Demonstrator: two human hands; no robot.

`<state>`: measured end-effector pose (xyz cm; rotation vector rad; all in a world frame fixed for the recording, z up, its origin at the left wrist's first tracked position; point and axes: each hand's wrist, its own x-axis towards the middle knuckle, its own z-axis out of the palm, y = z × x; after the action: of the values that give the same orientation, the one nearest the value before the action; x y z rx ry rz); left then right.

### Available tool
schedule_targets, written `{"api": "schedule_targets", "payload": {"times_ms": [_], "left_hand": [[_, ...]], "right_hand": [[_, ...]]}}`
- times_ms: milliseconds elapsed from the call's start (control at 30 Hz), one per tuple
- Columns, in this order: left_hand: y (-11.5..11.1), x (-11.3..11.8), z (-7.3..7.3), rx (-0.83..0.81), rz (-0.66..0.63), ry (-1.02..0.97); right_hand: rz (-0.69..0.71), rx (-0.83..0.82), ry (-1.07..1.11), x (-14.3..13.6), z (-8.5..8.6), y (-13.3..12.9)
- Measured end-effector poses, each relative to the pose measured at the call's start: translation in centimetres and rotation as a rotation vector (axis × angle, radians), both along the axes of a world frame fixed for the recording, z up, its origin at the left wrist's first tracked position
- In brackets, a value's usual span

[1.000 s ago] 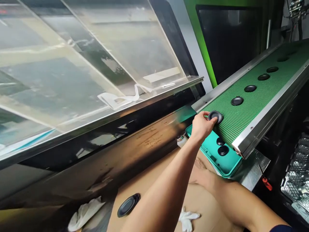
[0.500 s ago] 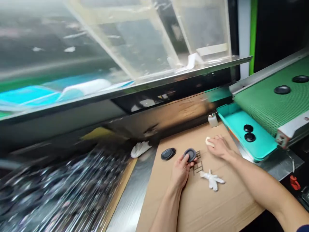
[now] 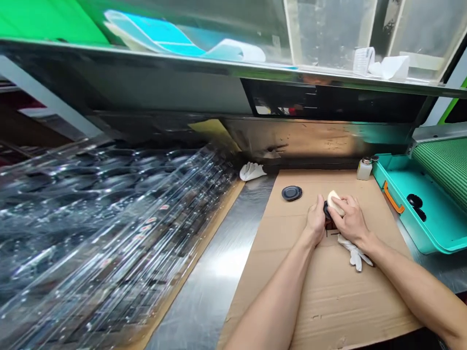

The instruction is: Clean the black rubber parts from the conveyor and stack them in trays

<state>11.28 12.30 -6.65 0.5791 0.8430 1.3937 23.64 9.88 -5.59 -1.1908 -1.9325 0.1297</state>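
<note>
My left hand (image 3: 315,217) grips a round black lid-like part (image 3: 326,209), held on edge above the cardboard sheet (image 3: 288,272). Pinched in my right hand (image 3: 350,219) is a cream-coloured pad (image 3: 334,200), which lies against the black part and hides much of it. To the left, more flat black round parts (image 3: 292,193) rest on the cardboard. A crumpled white glove (image 3: 355,255) lies below my right wrist. Dark printed lines show on the cardboard under my hands.
Stacked clear plastic trays (image 3: 120,233) fill the left side. A teal bin (image 3: 434,238) with black round parts stands right, below a green conveyor belt (image 3: 445,155). A small bottle (image 3: 364,168) stands at the back, another white glove (image 3: 251,171) by the trays. A metal ledge (image 3: 204,63) overhangs.
My right hand has brought the cream pad from the right onto the black part in my left hand. The part has turned from face-up to edge-on. The view has swung left.
</note>
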Motion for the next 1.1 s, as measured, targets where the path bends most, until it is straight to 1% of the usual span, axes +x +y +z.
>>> {"api": "schedule_targets", "payload": {"times_ms": [67, 133, 233, 300, 333, 433, 500, 633, 667, 700, 800, 833, 933, 967, 1000, 1067, 1100], "left_hand": [[0.2, -0.1, 0.1, -0.019, 0.041, -0.008], [0.4, -0.3, 0.5, -0.031, 0.002, -0.116], [0.6, -0.7, 1.2, -0.041, -0.119, -0.331], [0.6, -0.7, 1.6, -0.073, -0.16, -0.412], [0.5, -0.6, 1.7, -0.096, -0.161, -0.428], [0.3, -0.4, 1.9, -0.128, -0.124, -0.455], [0.1, -0.3, 1.9, -0.127, -0.113, -0.474], [0.0, -0.1, 1.6, -0.139, -0.124, -0.466], [0.0, 0.0, 1.6, -0.143, -0.12, -0.452], [0.0, 0.0, 1.5, -0.146, -0.117, -0.435], [0.0, -0.2, 1.2, -0.146, -0.147, -0.402], [0.0, -0.2, 1.1, -0.142, -0.163, -0.402], [0.0, -0.3, 0.9, -0.137, -0.154, -0.403], [0.0, -0.3, 0.9, -0.139, -0.141, -0.393], [0.1, -0.3, 0.9, -0.142, -0.136, -0.378], [0.1, -0.3, 0.8, -0.146, -0.153, -0.346], [0.1, -0.3, 0.8, -0.142, -0.16, -0.333]], "right_hand": [[0.071, 0.014, 0.004, -0.2, 0.0, -0.4], [0.121, 0.031, -0.007, -0.5, -0.1, -0.5], [0.104, 0.022, 0.005, -0.7, -0.3, 0.2], [0.069, 0.01, 0.007, -0.7, -0.5, 0.7], [0.047, 0.014, -0.011, -0.7, -0.5, 0.8], [-0.015, 0.03, -0.156, -0.5, -0.3, 0.7], [-0.025, 0.009, -0.239, -0.1, -0.1, 0.6], [-0.094, -0.074, -0.252, 0.4, 0.3, 0.3], [-0.093, -0.083, -0.26, 0.4, 0.3, 0.1], [-0.064, -0.083, -0.281, 0.3, 0.3, -0.3], [0.092, -0.054, -0.366, -0.1, 0.6, -1.2], [0.096, -0.052, -0.381, -0.1, 0.7, -1.3], [-0.047, -0.089, -0.383, 0.3, 1.4, -0.8], [-0.057, -0.101, -0.391, 0.5, 1.7, -0.6], [-0.025, -0.106, -0.409, 0.7, 1.8, -0.5], [0.091, -0.108, -0.461, 1.1, 2.1, -0.4], [0.121, -0.109, -0.483, 1.2, 2.2, -0.4]]}}
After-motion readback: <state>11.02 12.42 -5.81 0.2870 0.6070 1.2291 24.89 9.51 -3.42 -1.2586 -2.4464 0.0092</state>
